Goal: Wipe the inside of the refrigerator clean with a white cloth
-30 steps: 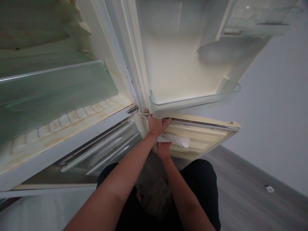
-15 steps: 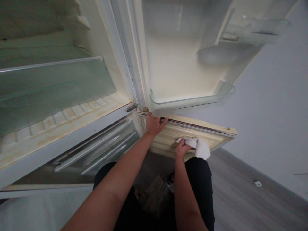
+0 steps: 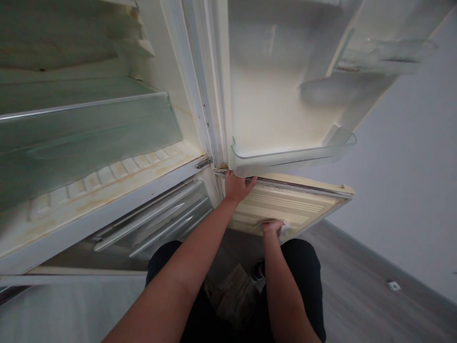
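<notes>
An open fridge stands in front of me. My left hand (image 3: 236, 186) grips the top edge of the lower freezer door (image 3: 307, 202) near its hinge, fingers curled over the rim. My right hand (image 3: 272, 226) presses a white cloth (image 3: 285, 227) against the ribbed inner face of that door, low down; only a corner of the cloth shows past the fingers. Just above my left hand hangs the clear door bin (image 3: 293, 157) of the upper door.
Glass shelves (image 3: 89, 128) and a stained ledge fill the fridge body at left, with clear freezer drawers (image 3: 157, 221) below. The upper door's yellowed liner (image 3: 278, 95) rises on the right. Grey wood floor (image 3: 364, 295) and a white wall lie to the right.
My right hand slid the cloth right along the freezer door's inner face, then down and back left to its lower part, where the cloth is now mostly hidden. My left hand stayed on the door's top edge.
</notes>
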### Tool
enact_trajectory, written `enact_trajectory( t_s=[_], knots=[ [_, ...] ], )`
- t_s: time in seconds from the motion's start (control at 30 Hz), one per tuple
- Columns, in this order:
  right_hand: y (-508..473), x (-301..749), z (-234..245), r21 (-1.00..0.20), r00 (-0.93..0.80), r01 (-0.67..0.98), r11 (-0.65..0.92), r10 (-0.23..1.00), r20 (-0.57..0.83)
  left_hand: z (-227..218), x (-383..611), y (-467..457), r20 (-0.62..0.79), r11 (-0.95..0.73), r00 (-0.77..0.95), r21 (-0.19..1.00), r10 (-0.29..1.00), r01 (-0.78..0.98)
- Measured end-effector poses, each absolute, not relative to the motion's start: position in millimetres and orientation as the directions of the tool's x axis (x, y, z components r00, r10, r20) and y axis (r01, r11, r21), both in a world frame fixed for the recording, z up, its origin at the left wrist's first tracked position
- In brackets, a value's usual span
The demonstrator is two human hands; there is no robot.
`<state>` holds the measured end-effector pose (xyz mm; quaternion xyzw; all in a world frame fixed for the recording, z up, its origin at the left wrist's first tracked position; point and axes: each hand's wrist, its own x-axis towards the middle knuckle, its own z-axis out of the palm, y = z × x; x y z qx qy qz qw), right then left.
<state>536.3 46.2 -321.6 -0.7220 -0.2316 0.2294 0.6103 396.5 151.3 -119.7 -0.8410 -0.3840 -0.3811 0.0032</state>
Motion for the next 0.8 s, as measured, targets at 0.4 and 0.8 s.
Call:
enact_trajectory(
  t_s=[0.4, 0.8],
  knots=[
    [68.7, 443.1, -375.2, -0.945, 0.424, -0.325, -0.040, 0.887, -0.183, -124.2, 392.7, 148.3, 0.637, -0.698, 0.435, 0.234, 0.636, 0.677],
    [57.2, 488.4, -358.0, -0.764, 0.552, -0.588, -0.266, 0.559, -0.619, -119.8, 389.7, 148.7, 0.620, -0.701, 0.457, 0.223, 0.638, 0.677]
  ],
)
